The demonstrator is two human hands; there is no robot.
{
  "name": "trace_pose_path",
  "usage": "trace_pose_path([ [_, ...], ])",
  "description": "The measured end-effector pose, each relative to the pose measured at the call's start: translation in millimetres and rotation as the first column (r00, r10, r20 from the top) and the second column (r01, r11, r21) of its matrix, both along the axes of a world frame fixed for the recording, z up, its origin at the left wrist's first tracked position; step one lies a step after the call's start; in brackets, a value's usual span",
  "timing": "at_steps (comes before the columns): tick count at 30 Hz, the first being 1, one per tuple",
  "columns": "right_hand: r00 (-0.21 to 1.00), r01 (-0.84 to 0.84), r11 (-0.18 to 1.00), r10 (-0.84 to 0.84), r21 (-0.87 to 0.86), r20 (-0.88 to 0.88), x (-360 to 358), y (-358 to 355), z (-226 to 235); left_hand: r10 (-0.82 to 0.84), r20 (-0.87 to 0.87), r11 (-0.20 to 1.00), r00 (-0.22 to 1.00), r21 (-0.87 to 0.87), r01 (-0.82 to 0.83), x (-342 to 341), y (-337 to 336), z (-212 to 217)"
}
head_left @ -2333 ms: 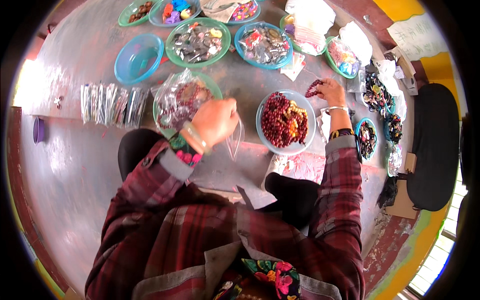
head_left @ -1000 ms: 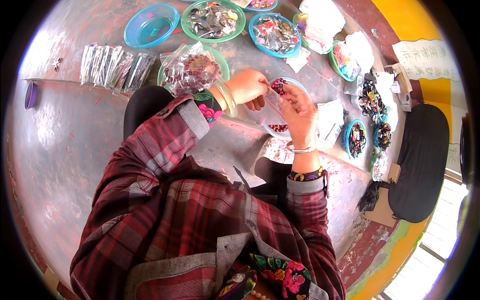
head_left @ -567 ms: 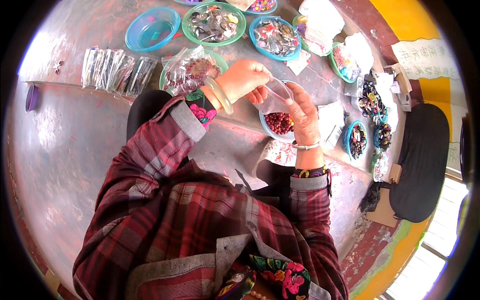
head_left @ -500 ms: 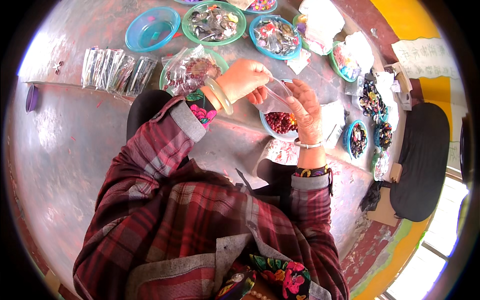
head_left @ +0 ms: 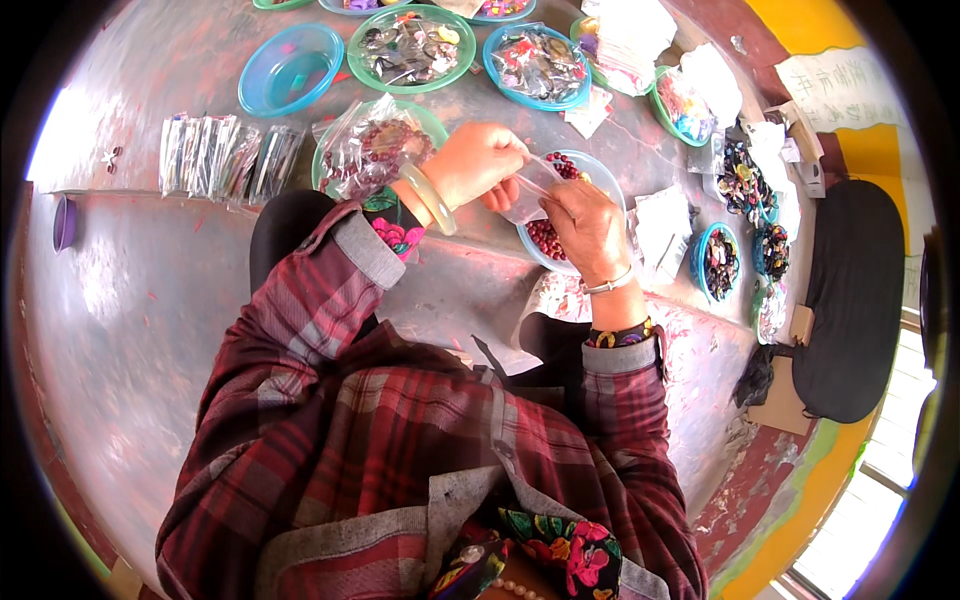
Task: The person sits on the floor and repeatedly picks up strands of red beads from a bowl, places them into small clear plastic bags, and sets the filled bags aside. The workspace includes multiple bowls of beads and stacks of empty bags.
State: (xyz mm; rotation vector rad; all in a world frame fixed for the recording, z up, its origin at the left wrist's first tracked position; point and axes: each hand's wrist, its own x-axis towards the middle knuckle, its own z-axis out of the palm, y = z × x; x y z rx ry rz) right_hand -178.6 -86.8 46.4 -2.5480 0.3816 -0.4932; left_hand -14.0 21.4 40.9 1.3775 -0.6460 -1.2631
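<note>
My left hand (head_left: pixel 472 172), with a pale bangle at the wrist, pinches one edge of a small clear plastic bag (head_left: pixel 528 203). The fingers of my right hand (head_left: pixel 590 228) are curled closed on the bag's other side. Whether anything lies inside the bag I cannot tell. Behind and below it stands a pale blue basin (head_left: pixel 613 178) of dark red beads (head_left: pixel 546 238), partly hidden by my right hand. Left of my left hand, a green basin (head_left: pixel 436 122) holds clear bags with dark red bead strings (head_left: pixel 375 150).
Packed slim bags (head_left: pixel 225 158) lie in a row at the left, near an empty blue basin (head_left: pixel 290 72). Farther back are basins of bagged trinkets (head_left: pixel 412 48). At the right stand small blue baskets of dark beads (head_left: pixel 718 262), white paper (head_left: pixel 660 232) and a black stool (head_left: pixel 850 300).
My right hand has gone from spread fingers beside the bag to fingers closed on it, lower and slightly left. The view has shifted a little; my left hand keeps its pinch.
</note>
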Motion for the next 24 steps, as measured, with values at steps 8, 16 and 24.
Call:
trace_pose_path([
  [8, 0.994, -0.083, 0.989, 0.092, -0.126, 0.066, -5, -10, 2, 0.131, 0.808, 0.98, 0.574, -0.193, 0.048, 4, -4, -26],
  [16, 0.979, -0.031, 0.991, 0.056, -0.131, 0.196, -9, -11, 6, 0.015, 0.136, 0.985, 0.991, -0.17, 0.008, -6, -7, -17],
  [24, 0.972, -0.063, 0.995, 0.044, 0.079, 0.231, -10, -21, 6, 0.075, 0.454, 0.974, 0.888, -0.225, 0.032, -1, -10, -25],
])
